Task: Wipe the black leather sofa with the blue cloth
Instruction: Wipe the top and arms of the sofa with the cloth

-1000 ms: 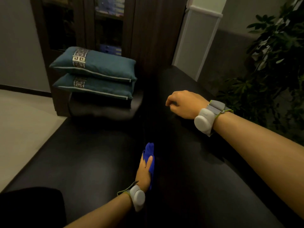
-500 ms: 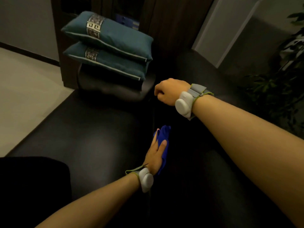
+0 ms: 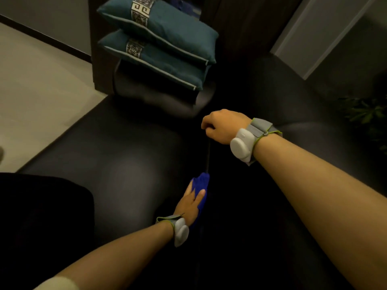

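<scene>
On sofa (image 3: 129,164) seam | L hand (image 3: 189,203) flat, pressing blue cloth (image 3: 200,185) | R hand (image 3: 223,126) fisted, holds nothing visible

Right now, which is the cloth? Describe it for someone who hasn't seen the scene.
Start at the black leather sofa and follow the seam between its cushions toward the camera. The blue cloth lies bunched there under the left hand, the only bright blue thing; the stacked cushions are teal.

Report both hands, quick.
Left hand: fingers straight, pressing the cloth into the sofa crease.
Right hand: fingers curled; holding anything cannot be told.
</scene>
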The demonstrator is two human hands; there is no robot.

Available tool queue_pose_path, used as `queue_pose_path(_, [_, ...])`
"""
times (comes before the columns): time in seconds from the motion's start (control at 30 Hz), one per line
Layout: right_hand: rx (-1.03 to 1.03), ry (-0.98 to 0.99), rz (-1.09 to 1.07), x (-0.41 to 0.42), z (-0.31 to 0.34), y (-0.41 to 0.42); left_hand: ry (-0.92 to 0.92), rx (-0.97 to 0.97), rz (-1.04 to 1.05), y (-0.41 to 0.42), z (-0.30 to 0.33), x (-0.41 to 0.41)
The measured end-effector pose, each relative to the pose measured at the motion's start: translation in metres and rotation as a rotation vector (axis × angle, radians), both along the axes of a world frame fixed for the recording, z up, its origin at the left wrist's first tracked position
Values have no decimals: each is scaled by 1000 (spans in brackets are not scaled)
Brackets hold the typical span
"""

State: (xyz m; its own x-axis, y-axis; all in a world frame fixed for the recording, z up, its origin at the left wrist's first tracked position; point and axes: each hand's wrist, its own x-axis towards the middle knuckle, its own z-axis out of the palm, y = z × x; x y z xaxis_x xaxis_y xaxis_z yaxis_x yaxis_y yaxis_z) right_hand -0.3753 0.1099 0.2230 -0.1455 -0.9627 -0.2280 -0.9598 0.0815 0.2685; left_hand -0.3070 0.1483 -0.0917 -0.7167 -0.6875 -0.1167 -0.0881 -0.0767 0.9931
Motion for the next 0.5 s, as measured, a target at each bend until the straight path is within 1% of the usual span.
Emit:
queue_pose_path(0.03, [-17, -1, -1, -1, 2, 0, -92, -60, -12, -6, -14, 1])
queue_pose_path(0.1, [-27, 1, -9, -4, 4, 1, -405, -165, -73, -15, -42, 5])
queue_pose_path(0.13, [-17, 2, -18, -5, 5, 2, -506, -147, -87, -17, -52, 8])
queue_pose_path(0.17, [-4, 2, -26, -7, 5, 2, -533, -110, -93, -17, -58, 9])
queue_pose_path(0.2, [9, 2, -34, -8, 6, 2, -485, -45, -67, -13, -61, 9])
queue_pose_path(0.27, [26, 1, -45, -10, 5, 2, -296, 87, 43, -3, -52, 8])
queue_pose_path(0.3, [31, -6, -49, -10, 4, 3, -206, 118, 78, -1, -46, 5])
queue_pose_path(0.37, [31, -15, -41, -8, 2, 2, -93, 73, 86, -2, -31, -3])
queue_pose_path(0.43, [16, -14, -33, -7, 1, 1, -38, -34, 52, -7, -18, -11])
queue_pose_path(0.5, [11, -16, -37, -7, 1, 1, 24, -76, 12, -12, -10, -16])
